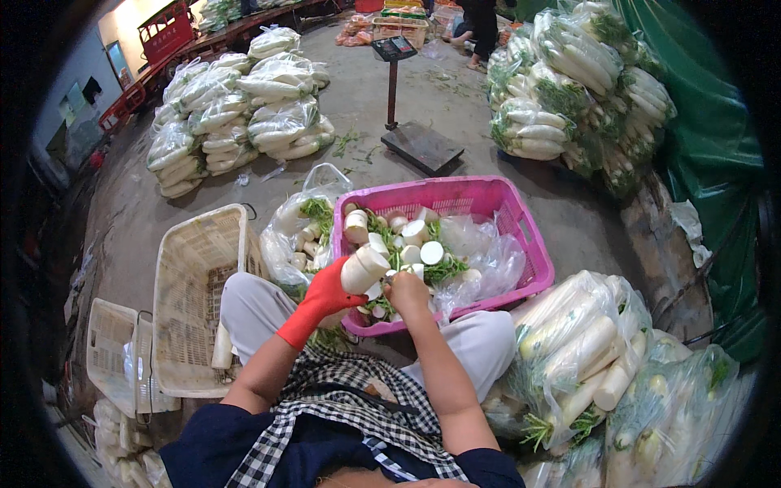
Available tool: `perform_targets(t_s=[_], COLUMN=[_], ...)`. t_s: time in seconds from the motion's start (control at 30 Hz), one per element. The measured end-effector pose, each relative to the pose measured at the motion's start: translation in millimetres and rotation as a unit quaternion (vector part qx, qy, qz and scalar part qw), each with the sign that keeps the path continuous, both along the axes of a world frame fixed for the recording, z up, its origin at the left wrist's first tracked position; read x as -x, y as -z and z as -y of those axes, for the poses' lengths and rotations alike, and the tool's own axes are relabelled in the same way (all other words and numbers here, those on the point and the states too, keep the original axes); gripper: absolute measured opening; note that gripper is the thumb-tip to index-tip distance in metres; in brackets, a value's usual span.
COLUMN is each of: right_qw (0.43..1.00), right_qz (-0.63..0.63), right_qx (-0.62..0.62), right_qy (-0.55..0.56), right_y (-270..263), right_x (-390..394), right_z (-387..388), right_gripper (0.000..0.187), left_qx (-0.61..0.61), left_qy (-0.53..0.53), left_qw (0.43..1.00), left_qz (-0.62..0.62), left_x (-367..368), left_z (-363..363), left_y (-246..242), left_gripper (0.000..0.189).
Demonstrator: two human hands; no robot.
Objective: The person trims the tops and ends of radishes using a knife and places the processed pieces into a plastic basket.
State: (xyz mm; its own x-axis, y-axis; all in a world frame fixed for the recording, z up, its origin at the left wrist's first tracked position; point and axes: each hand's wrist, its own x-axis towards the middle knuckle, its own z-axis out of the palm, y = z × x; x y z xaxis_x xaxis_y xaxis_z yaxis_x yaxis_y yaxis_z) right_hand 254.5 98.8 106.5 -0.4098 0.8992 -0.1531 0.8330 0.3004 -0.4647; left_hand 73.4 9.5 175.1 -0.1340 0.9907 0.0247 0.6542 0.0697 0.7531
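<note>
My left hand (324, 294), in a red glove, grips a thick white radish (364, 270) over the near left side of a pink plastic basket (537, 259). A cut line runs around the radish near its right end. Close to that end is my bare right hand (407, 294), its fingers curled around a small tool that is mostly hidden. Inside the basket lie cut radish pieces (415, 232), green leaf tops (448, 268) and crumpled clear plastic bags (482, 247).
A cream plastic crate (198, 244) holding a radish stands left, beside a clear bag of radish ends (293, 238). Bagged radishes (579, 351) lie at my right. Farther off are a platform scale (424, 148), stacked radish bags (284, 100) and a standing person (479, 30).
</note>
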Motion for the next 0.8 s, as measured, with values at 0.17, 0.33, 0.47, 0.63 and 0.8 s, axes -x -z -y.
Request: perform_targets(t_s=[0.17, 0.33, 0.47, 0.63, 0.8], right_qw=[0.994, 0.970, 0.895, 0.889, 0.908], right_qz=[-0.044, -0.213, -0.338, -0.363, -0.313], right_qx=[0.090, -0.091, -0.275, -0.277, -0.274], right_qy=[0.049, 0.070, 0.096, 0.023, 0.041], right_y=[24.1, 81.2, 67.2, 12.9, -30.9], right_x=[-16.4, -8.1, 14.6, 28.5, 42.2], right_z=[-16.4, -24.8, -6.0, 32.9, 48.4], right_gripper=[0.033, 0.028, 0.026, 0.021, 0.021], left_qx=[-0.201, -0.296, -0.378, -0.319, -0.197], left_qy=[0.004, -0.112, -0.208, -0.278, -0.267], left_qw=[0.980, 0.904, 0.704, 0.558, 0.487], left_qz=[0.000, 0.288, 0.565, 0.714, 0.808], left_x=[-10.9, 9.5, 22.3, 40.4, 24.0], left_z=[9.0, -10.7, -22.7, -26.5, -16.3], left_y=[-0.3, 19.1, 35.2, 77.5, 90.0], left_gripper=[0.077, 0.074, 0.062, 0.063, 0.069])
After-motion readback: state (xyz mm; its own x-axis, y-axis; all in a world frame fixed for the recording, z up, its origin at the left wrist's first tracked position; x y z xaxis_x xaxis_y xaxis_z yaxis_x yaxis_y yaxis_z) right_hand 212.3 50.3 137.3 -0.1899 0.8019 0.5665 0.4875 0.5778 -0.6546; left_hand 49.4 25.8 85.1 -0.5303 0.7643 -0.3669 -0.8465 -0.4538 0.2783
